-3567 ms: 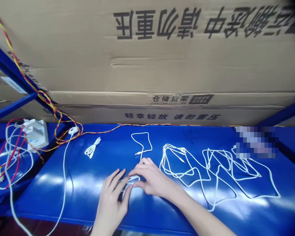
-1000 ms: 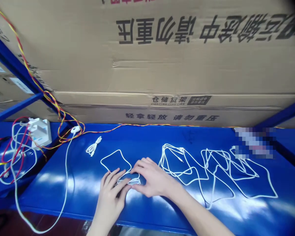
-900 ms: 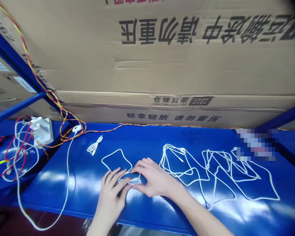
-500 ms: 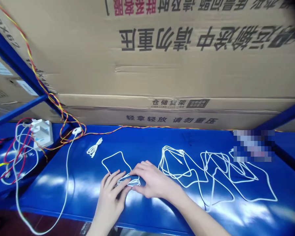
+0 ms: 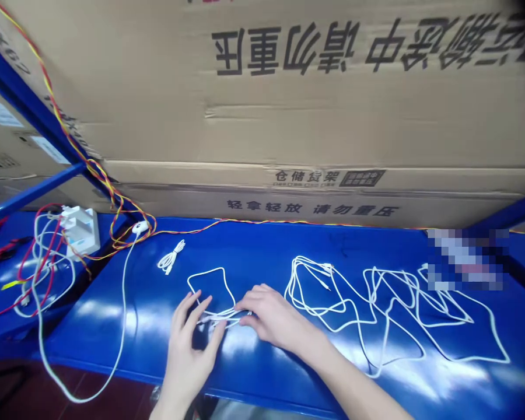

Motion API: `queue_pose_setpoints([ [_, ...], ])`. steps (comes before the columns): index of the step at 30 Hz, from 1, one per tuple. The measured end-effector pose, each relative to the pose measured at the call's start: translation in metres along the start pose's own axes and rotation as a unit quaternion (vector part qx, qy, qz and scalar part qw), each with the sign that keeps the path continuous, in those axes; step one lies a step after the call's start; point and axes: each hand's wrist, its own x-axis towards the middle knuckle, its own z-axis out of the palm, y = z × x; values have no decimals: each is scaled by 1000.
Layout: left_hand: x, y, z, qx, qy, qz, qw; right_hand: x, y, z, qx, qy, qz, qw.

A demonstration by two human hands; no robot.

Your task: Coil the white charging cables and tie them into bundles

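Observation:
A white cable (image 5: 223, 315) lies partly looped on the blue shelf between both hands, one loop of it stretching away from me. My right hand (image 5: 276, 321) closes thumb and fingers on the right end of the bundled strands. On the other side, my left hand (image 5: 187, 343) has its fingers spread, with the fingertips at the cable's left edge; whether they touch it is unclear. Beyond the hands sits a small, neatly tied white cable coil (image 5: 171, 257). Loosely tangled white cables (image 5: 354, 321) spread over the shelf to the right of my right hand.
Large cardboard boxes (image 5: 245, 134) wall off the back of the blue shelf (image 5: 254, 248). A red-and-yellow twisted wire (image 5: 188, 231) runs along the rear edge. At the left are a white plastic holder (image 5: 82, 232), tangled leads and a white cord (image 5: 122, 303) hanging over the front edge.
My left hand's fingers have spread and drawn left off the bundle. My right hand keeps its hold at the right end, and the strands between look more stretched out. The view has shifted slightly.

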Motion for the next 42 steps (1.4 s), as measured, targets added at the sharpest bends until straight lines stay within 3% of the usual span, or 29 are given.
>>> queue_pose_setpoints([
  [2, -3, 1, -3, 20, 37, -30, 999, 1, 1, 0, -7, -6, -14, 1000],
  [5, -6, -3, -8, 65, 50, -51, 995, 3, 2, 1, -19, -10, -34, 999],
  [10, -2, -15, -12, 55, 21, -21, 998, 2, 2, 6, -44, -4, -54, 998],
  [16, 5, -26, -11, 7, -20, -36, 999, 1, 1, 7, -59, -15, -54, 997],
  [24, 19, -29, -21, 54, -22, 102, 993, 2, 0, 7, -62, -5, -52, 997],
  [29, 23, -40, -30, 37, -82, 165, 982, 2, 0, 6, -60, -4, -48, 997],
  [32, 24, -35, -34, -6, -34, 132, 991, 2, 0, 5, -54, -5, -49, 997],
  [36, 40, -20, -33, -59, 51, 2, 997, 2, 0, 6, -50, -5, -38, 998],
  [38, 52, -18, -28, -65, 48, -15, 997, 2, 0, 6, -51, -9, -34, 998],
  [42, 68, -28, -9, -44, 12, 22, 999, 2, 0, 6, -47, -13, -33, 998],
])
